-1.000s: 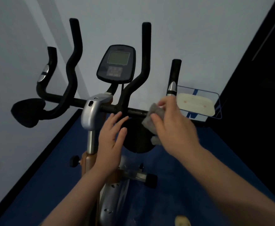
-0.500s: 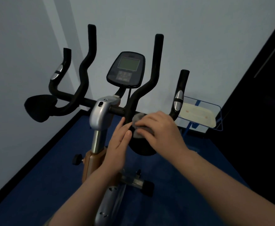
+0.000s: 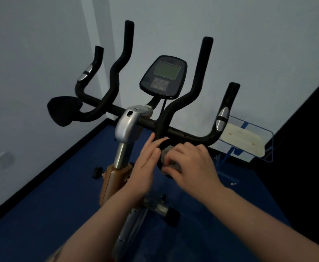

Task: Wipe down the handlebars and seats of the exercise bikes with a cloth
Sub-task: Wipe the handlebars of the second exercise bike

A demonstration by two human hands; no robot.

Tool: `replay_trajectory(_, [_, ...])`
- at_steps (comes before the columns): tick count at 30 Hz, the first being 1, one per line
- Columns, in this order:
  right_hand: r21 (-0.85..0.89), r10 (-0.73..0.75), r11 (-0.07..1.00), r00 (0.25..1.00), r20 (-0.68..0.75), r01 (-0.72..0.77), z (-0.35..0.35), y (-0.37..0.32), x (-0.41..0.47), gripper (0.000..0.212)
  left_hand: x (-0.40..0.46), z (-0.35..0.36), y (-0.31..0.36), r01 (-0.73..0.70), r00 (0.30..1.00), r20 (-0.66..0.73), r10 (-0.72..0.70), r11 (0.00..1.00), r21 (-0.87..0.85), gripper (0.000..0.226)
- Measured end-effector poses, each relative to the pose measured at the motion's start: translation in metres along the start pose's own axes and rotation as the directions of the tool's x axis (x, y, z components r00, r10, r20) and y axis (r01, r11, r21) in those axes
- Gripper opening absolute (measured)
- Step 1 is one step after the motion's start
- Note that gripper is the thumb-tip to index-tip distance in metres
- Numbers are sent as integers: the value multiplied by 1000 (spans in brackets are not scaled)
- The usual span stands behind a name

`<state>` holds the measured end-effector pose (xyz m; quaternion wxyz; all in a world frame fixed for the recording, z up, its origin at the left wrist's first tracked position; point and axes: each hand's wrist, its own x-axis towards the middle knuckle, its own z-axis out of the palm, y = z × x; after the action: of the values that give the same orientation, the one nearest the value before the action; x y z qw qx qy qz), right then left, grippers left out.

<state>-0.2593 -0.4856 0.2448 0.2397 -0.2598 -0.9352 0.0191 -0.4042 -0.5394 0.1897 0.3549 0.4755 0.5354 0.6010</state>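
A person stands over the exercise bike's black handlebars (image 3: 183,134), rigid tubing that likely takes firm rubbing. The right hand (image 3: 192,163), fingers curled, pinches a small grey cloth (image 3: 167,155), soft and best bunched, against the bar's lower curve. The left hand (image 3: 145,161) rests flat beside it, fingers straight together

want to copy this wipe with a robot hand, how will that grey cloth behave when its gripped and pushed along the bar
The grey cloth looks soft and floppy: it bunches into a wad under the right hand, so it probably gives no stiffness of its own. It likely weighs little. Pressed to the rounded black handlebar, it may slip or shift unless pinched firmly.
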Motion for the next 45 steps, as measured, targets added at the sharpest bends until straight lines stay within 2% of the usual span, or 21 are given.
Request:
replay_trajectory(5, [-10,-181,983,979,92,182,-22,22,-12,16,-1,5,1,-11,999,-31,11,1000,18,42])
replay_trajectory(8, [90,-113,990,994,7,112,-31,37,-4,6,-1,8,5,10,998,-61,-11,1000,-18,35])
replay_trajectory(10, [158,36,987,999,-33,-31,-31,45,16,9,-1,12,5,10,995,-100,-14,999,-37,34])
replay_trajectory(12, [188,124,974,992,6,-123,-26,44,30,18,-2,18,3,-8,990,-143,1,999,-51,34])
replay_trajectory(15, [139,20,990,999,26,-23,-18,36,21,25,-2,26,1,-41,979,-202,38,999,-11,36])
replay_trajectory(18, [141,-110,985,990,94,96,-25,48,7,22,-1,30,1,-46,970,-239,52,998,30,40])
replay_trajectory(22, [187,-70,981,994,83,53,-25,59,28,14,-3,32,1,-45,961,-269,64,996,76,42])
replay_trajectory(26, [345,16,938,998,61,-37,-23,60,52,10,-9,39,2,-26,901,-426,87,989,147,36])
replay_trajectory(29, [440,40,896,998,42,-54,-23,52,71,11,-13,45,5,8,826,-533,184,942,336,27])
replay_trajectory(32, [366,-71,930,973,221,-16,-9,34,74,20,-19,51,8,95,784,-585,210,890,447,19])
replay_trajectory(34, [296,-53,955,961,270,-30,-6,36,65,25,-23,53,7,132,782,-584,218,857,497,22])
replay_trajectory(36, [256,4,963,958,286,-80,-9,46,51,26,-27,51,6,158,780,-586,220,836,525,23])
replay_trajectory(39, [146,135,971,941,310,-188,-17,53,36,30,-27,52,12,145,778,-602,180,881,451,16])
replay_trajectory(42, [-15,97,995,949,301,-97,-15,41,49,28,-22,55,21,83,791,-580,194,906,415,27])
replay_trajectory(45, [-37,122,993,954,273,-116,-14,34,50,32,-13,56,27,77,801,-561,210,892,445,30])
